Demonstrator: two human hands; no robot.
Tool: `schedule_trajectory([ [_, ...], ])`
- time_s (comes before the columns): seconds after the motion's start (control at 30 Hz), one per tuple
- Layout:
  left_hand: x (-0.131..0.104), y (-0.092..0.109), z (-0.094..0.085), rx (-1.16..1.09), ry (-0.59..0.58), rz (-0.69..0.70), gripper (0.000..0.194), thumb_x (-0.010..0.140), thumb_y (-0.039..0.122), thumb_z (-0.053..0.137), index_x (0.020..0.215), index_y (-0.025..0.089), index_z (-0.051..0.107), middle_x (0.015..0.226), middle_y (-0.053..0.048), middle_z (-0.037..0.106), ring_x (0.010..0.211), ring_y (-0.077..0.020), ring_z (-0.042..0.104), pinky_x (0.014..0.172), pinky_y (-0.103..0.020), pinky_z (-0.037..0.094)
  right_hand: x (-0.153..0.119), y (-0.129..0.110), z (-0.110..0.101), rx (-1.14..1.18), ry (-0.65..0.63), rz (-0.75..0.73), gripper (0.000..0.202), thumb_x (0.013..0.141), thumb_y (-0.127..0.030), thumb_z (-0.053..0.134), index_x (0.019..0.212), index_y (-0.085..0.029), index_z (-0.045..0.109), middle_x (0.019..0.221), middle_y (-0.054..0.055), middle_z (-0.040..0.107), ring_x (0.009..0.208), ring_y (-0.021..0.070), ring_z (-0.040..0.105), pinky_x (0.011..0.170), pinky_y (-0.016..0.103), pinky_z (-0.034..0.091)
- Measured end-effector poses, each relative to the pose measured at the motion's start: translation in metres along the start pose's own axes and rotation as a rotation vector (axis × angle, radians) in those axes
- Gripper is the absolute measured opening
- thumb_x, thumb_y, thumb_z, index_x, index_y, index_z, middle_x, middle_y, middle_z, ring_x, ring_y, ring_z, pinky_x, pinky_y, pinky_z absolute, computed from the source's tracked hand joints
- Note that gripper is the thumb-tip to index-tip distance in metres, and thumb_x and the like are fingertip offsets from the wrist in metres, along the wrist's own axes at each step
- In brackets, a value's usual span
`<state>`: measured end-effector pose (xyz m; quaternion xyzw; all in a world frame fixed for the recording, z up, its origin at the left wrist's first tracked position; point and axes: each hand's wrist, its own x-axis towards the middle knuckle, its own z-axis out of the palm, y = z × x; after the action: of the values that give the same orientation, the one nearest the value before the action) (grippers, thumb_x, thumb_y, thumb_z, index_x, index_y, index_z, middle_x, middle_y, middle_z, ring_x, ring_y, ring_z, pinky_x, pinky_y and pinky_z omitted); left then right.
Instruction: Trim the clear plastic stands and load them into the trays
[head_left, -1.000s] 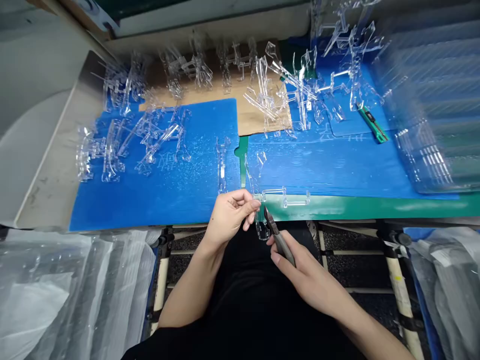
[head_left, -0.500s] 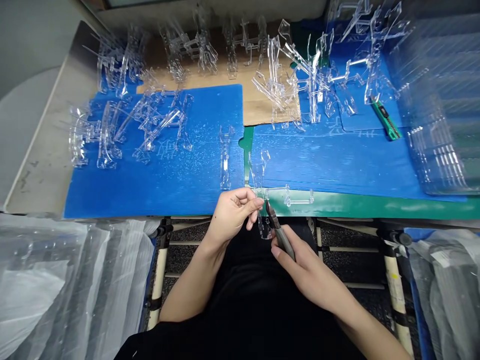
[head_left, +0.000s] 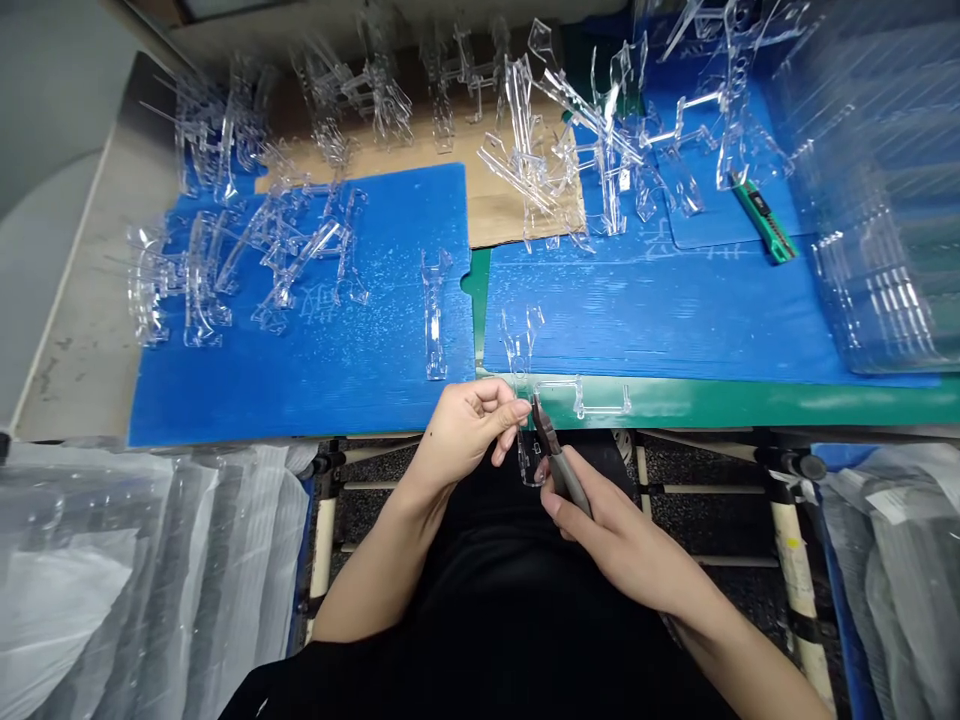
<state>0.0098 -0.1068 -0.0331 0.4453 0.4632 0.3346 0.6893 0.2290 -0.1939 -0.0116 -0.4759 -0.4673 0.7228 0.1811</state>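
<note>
My left hand [head_left: 476, 425] pinches a clear plastic part [head_left: 519, 350] at its middle, over the table's front edge. A thin clear sprue [head_left: 581, 396] reaches out to the right from that part. In my right hand [head_left: 589, 505] is a pair of nippers [head_left: 556, 450] with grey handles. Their jaw tips are at the spot where sprue and part meet; I cannot tell whether the blades touch it. A separate clear part [head_left: 433, 320] lies on the blue sheet [head_left: 382, 350], beyond my left hand.
Clear plastic parts with sprues lie in heaps at the left [head_left: 202, 270] and the back right [head_left: 600, 150]. A green utility knife [head_left: 765, 220] rests on the right. Clear plastic trays [head_left: 870, 290] are stacked at the far right. Wrapped stacks [head_left: 172, 560] stand below the table edge.
The view has shifted slightly, so the things on the table appear further left. Both hands keep their hold, with the nippers still at the sprue.
</note>
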Motion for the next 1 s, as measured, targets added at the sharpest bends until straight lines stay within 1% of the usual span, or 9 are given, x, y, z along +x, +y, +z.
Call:
schedule_trajectory([
  [0.1,0.005,0.005,0.004,0.015,-0.033,-0.034,0.044,0.094,0.049,0.09,0.075,0.016,0.067,0.052,0.004,0.062,0.037,-0.0048,0.051,0.045,-0.017,0.04,0.0,0.006,-0.004,0.123,-0.013,0.006,0.029,0.116,-0.055,0.053,0.118,-0.026,0.056,0.096,-0.001,0.051,0.08,0.0155,0.046,0.073,0.03,0.045],
  [0.2,0.016,0.012,0.012,0.026,-0.043,-0.079,0.051,0.09,0.058,0.091,0.074,0.016,0.066,0.051,0.005,0.059,0.034,-0.0045,0.047,0.042,-0.018,0.036,0.006,0.011,-0.006,0.38,-0.038,-0.007,0.031,0.113,-0.055,0.061,0.112,-0.024,0.056,0.084,-0.005,0.041,0.068,0.0117,0.035,0.06,0.025,0.034],
  [0.37,0.041,0.025,0.024,0.157,-0.022,-0.174,0.062,0.081,0.069,0.092,0.067,0.018,0.059,0.052,0.004,0.059,0.034,-0.0054,0.046,0.042,-0.02,0.035,0.023,0.019,-0.012,0.759,-0.042,-0.038,0.043,0.1,-0.056,0.08,0.103,-0.024,0.052,0.076,-0.01,0.036,0.059,0.0072,0.022,0.052,0.022,0.019],
  [0.53,0.067,0.037,0.027,0.635,0.054,-0.171,0.059,0.093,0.065,0.08,0.061,0.019,0.061,0.049,-0.001,0.062,0.039,-0.0113,0.053,0.053,-0.026,0.043,0.022,0.027,-0.026,0.847,0.0,-0.083,0.037,0.102,-0.052,0.077,0.102,-0.023,0.053,0.076,-0.009,0.038,0.059,0.0071,0.023,0.053,0.023,0.019],
  [0.63,0.074,0.043,0.03,1.057,0.222,-0.073,0.064,0.099,0.06,0.078,0.054,0.021,0.054,0.047,-0.002,0.059,0.047,-0.0159,0.056,0.06,-0.03,0.041,0.009,0.032,-0.031,0.876,-0.001,-0.104,0.033,0.103,-0.049,0.077,0.105,-0.023,0.056,0.076,-0.008,0.041,0.059,0.007,0.025,0.054,0.023,0.02],
  [0.7,0.074,0.048,0.032,1.319,0.345,0.02,0.059,0.097,0.058,0.082,0.06,0.021,0.055,0.057,-0.004,0.065,0.058,-0.0206,0.063,0.061,-0.032,0.036,-0.001,0.037,-0.033,0.886,0.004,-0.126,0.032,0.103,-0.049,0.076,0.106,-0.023,0.057,0.076,-0.008,0.042,0.058,0.0068,0.026,0.054,0.023,0.02],
  [0.8,0.074,0.059,0.034,1.53,0.47,0.081,0.042,0.096,0.06,0.085,0.088,0.023,0.064,0.079,-0.004,0.077,0.077,-0.027,0.073,0.063,-0.031,0.031,-0.013,0.046,-0.033,0.89,0.029,-0.165,0.03,0.104,-0.049,0.076,0.108,-0.023,0.06,0.078,-0.008,0.042,0.058,0.0065,0.027,0.054,0.024,0.021],
  [0.9,0.08,0.067,0.032,1.505,0.513,0.07,0.044,0.097,0.063,0.082,0.108,0.024,0.065,0.089,-0.005,0.079,0.086,-0.0291,0.076,0.067,-0.03,0.035,-0.019,0.055,-0.033,0.887,0.068,-0.193,0.028,0.106,-0.048,0.075,0.11,-0.023,0.062,0.079,-0.007,0.043,0.059,0.0066,0.028,0.055,0.024,0.023],
  [1.0,0.091,0.066,0.03,1.399,0.424,0.095,0.032,0.104,0.051,0.078,0.113,0.023,0.066,0.09,-0.006,0.079,0.087,-0.0283,0.076,0.073,-0.031,0.042,-0.021,0.056,-0.031,0.86,0.107,-0.206,0.029,0.105,-0.049,0.076,0.11,-0.024,0.063,0.078,-0.006,0.043,0.059,0.0078,0.028,0.055,0.025,0.024],
])
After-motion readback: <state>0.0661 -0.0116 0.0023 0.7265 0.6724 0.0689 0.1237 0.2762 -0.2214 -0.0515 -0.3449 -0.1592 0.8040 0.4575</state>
